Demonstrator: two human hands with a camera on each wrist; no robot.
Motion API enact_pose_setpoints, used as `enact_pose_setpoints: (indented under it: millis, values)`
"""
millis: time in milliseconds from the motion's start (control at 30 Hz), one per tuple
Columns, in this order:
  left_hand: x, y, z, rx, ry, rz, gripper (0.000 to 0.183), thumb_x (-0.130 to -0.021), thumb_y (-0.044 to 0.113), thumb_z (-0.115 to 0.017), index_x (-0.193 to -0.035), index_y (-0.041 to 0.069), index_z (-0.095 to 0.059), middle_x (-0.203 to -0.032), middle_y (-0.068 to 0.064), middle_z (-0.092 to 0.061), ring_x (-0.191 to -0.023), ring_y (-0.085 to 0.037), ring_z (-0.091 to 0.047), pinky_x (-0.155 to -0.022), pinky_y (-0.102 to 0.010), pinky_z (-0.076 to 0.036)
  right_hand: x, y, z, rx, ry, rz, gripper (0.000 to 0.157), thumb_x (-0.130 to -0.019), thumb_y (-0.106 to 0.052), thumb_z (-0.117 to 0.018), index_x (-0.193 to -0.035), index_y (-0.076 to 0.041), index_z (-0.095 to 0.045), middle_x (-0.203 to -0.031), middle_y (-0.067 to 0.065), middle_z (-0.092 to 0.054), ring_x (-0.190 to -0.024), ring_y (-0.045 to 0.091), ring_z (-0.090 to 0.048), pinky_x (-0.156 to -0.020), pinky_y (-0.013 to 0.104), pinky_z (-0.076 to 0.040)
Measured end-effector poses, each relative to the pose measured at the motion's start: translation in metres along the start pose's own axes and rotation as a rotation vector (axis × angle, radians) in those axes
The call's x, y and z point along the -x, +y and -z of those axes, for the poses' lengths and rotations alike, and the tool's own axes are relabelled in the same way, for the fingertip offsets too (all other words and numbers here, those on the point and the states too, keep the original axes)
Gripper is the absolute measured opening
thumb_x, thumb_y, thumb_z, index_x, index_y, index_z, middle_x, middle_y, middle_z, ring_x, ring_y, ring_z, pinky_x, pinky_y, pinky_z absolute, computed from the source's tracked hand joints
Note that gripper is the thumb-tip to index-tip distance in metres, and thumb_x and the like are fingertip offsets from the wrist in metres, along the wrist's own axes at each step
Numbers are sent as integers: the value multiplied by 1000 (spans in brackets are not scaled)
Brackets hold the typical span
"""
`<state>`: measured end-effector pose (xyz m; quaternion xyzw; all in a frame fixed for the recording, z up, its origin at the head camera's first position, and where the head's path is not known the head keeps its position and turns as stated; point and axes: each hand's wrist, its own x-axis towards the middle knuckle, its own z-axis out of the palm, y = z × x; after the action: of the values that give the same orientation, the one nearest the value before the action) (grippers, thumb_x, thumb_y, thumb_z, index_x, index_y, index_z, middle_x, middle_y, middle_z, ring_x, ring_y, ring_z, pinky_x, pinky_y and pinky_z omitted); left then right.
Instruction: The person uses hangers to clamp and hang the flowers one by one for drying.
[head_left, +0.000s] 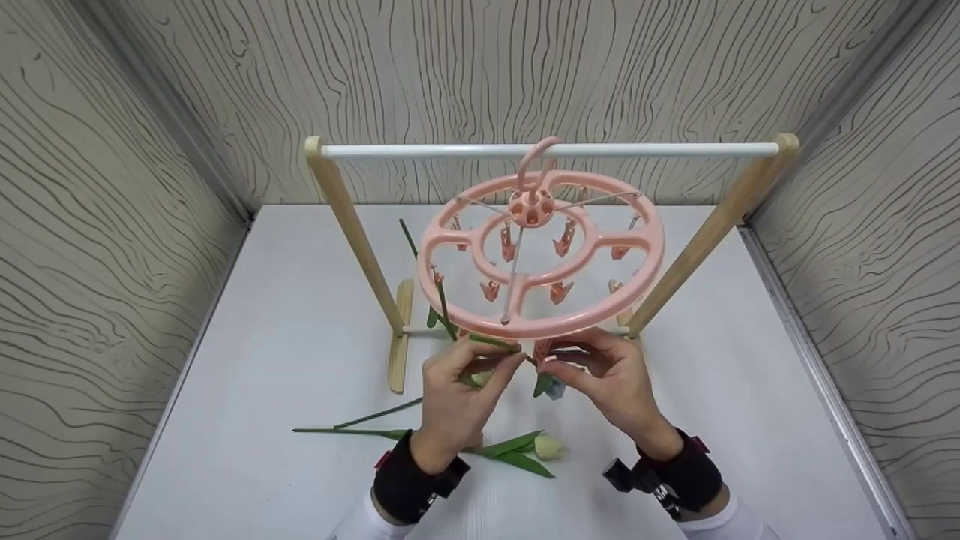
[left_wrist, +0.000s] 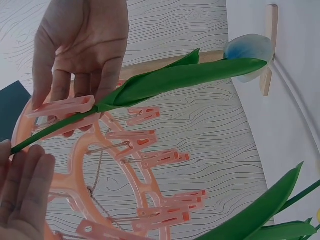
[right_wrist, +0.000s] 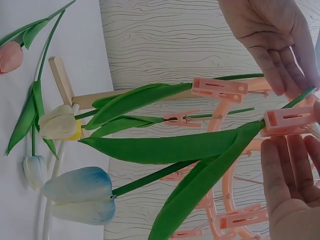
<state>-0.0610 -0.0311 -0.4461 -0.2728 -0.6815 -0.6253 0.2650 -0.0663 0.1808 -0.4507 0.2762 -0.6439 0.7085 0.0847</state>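
Note:
A blue tulip with long green leaves hangs flower-down under the front rim of a round pink clip hanger. My left hand pinches its green stem near the cut end. With thumb and fingers, my right hand grips a pink clothespin on the hanger, and the stem passes between its jaws. Beside it, another clothespin holds a green stem with leaves. A cream tulip and a bit of yellow petal show below these leaves.
The hanger's hook sits over the white bar of a wooden rack. Several other clothespins dangle from the rings. On the white table lie loose tulips, among them a cream one and a pink one.

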Motion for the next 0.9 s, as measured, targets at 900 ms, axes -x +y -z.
enact_pose_setpoints:
  millis: [900]
  values:
    - [28, -19, 26, -28, -120, 152, 12, -93, -4, -81, -104, 0, -78, -95, -16, -83, -81, -23, -82, -76, -24, -69, 6, 9, 15, 93, 87, -15, 50, -86, 27, -70, -127, 0, -74, -119, -5, -80, -111, 7, -76, -97, 22, -65]
